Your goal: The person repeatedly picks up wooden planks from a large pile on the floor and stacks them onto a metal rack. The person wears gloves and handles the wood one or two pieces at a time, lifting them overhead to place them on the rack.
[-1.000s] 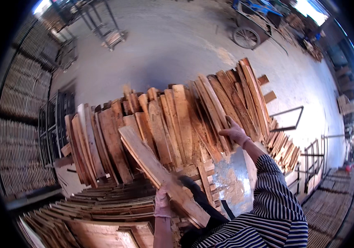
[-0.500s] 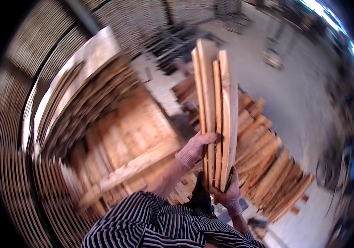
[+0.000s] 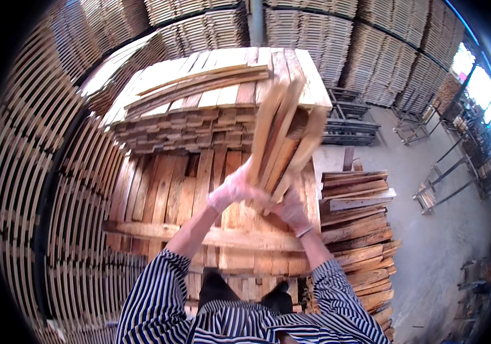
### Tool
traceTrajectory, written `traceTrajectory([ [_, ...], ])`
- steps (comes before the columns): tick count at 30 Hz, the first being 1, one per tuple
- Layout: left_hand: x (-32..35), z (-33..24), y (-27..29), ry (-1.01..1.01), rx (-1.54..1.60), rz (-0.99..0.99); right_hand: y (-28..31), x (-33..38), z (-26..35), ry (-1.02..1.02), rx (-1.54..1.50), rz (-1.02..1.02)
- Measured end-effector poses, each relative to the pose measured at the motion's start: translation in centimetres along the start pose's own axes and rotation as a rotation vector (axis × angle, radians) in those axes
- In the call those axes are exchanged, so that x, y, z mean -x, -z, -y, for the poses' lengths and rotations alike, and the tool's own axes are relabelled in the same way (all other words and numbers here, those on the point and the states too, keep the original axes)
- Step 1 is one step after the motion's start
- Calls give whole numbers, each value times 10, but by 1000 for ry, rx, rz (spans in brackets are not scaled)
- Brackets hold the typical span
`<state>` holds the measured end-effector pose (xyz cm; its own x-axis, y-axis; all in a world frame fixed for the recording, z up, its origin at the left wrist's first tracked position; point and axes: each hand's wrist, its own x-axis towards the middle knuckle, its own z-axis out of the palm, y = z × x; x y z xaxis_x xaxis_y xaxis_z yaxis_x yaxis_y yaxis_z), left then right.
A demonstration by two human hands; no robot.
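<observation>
Nearest you, beyond your black-and-white striped sleeves (image 3: 156, 298), your left hand (image 3: 237, 184) and right hand (image 3: 292, 212) each have their grip closed around the lower part of a bundle of long, rough brown wooden boards (image 3: 284, 137), held tilted in front of you with its upper ends blurred. Behind the bundle, a long pale wooden beam (image 3: 245, 238) lies across a bed of flat brown planks (image 3: 165, 189), with rough brown boards (image 3: 366, 229) piled to your right. Farther off stand a layered stack of pale flat boards (image 3: 300, 63) and tall stacks of thin wooden slats (image 3: 308, 43).
</observation>
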<state>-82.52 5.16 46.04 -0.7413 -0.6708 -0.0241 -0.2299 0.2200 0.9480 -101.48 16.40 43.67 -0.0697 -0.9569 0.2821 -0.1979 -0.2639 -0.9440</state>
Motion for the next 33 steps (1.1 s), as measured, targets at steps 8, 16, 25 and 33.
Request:
traceTrajectory([
  [8, -9, 35, 61, -376, 152, 0, -43, -45, -3, -197, 54, 20],
  [16, 64, 14, 162, 5, 656, -173, 2, -99, -7, -34, 464, 187],
  [25, 166, 124, 319, 484, -982, -32, -31, -172, -71, -269, 1305, 519],
  [33, 91, 243, 378, 612, -1324, 257, -104, -213, -172, -503, 1568, 655],
])
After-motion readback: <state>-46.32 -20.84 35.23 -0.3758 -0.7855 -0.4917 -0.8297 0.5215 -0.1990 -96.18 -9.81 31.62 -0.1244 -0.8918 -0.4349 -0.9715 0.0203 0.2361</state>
